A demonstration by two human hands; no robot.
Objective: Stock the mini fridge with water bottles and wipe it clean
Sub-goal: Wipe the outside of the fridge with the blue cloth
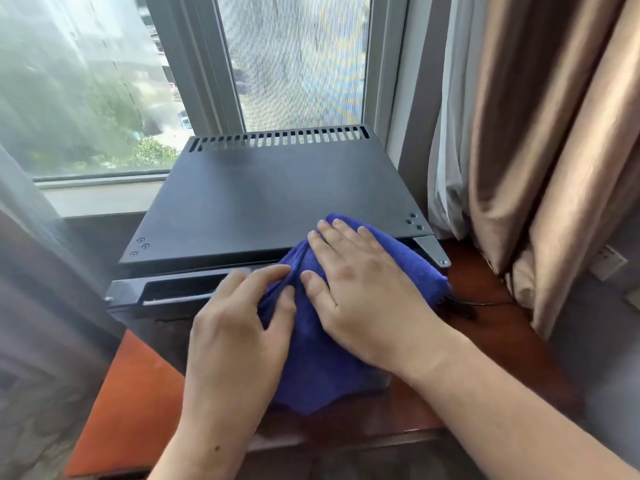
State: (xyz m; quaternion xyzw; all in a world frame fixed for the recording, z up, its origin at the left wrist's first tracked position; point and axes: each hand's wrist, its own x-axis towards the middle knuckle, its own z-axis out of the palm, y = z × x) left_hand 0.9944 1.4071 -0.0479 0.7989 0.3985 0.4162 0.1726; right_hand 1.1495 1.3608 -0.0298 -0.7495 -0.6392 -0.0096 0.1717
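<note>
On fridge (pixel 277 188) front top edge, cloth (pixel 311 341) drapes over the closed door. Wipe step, we judge. Our right hand (pixel 363 292) presses flat, fingers spread; left hand (pixel 239 327) at 9 o'clock pinches a fold. Next: sweep toward 12 o'clock vents. No bottles visible.

Bright daylight enters through the window (pixel 104 81), whose view is hazy; wide-angle edges bend and blur.
</note>
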